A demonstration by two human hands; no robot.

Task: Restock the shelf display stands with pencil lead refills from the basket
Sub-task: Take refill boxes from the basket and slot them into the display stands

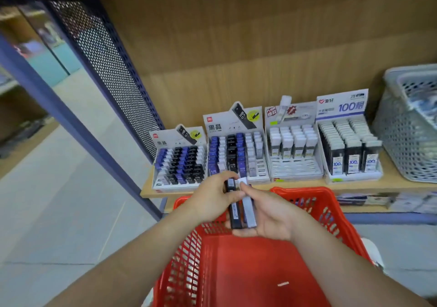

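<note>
Basket; left hand, right hand seemingly holding refills.

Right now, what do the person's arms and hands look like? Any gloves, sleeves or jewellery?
The left hand and right hand are bare: no gloves, and no rings that I can see. Both forearms are bare too, with no sleeves, watch or bracelet in view up to the picture's edge.
</note>
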